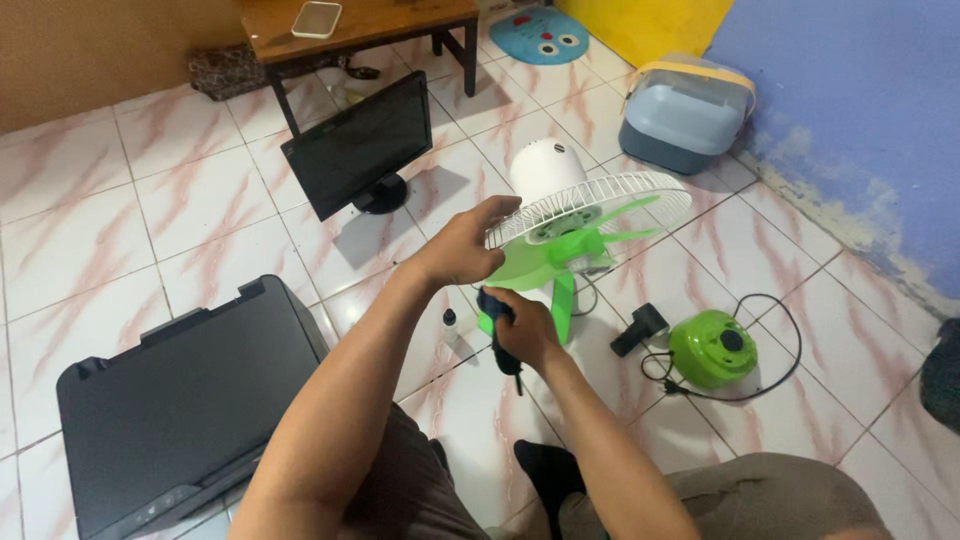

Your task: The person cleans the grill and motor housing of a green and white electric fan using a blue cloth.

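A small fan (560, 215) with a white motor housing, a white wire rear guard and green blades sits tilted over the tiled floor. My left hand (465, 245) grips the edge of a green blade and the guard rim. Below the blade, my right hand (522, 330) is closed around a dark cloth or tool, pressed near the blade's underside. The fan's green stem runs down beside my right hand.
A green round fan base (714, 347) with a black cable and a black part (638, 328) lies to the right. A black printer (180, 400) sits at left, a monitor (360, 145) behind, a grey-blue bin (685, 112) by the blue wall, a small bottle (450, 322) nearby.
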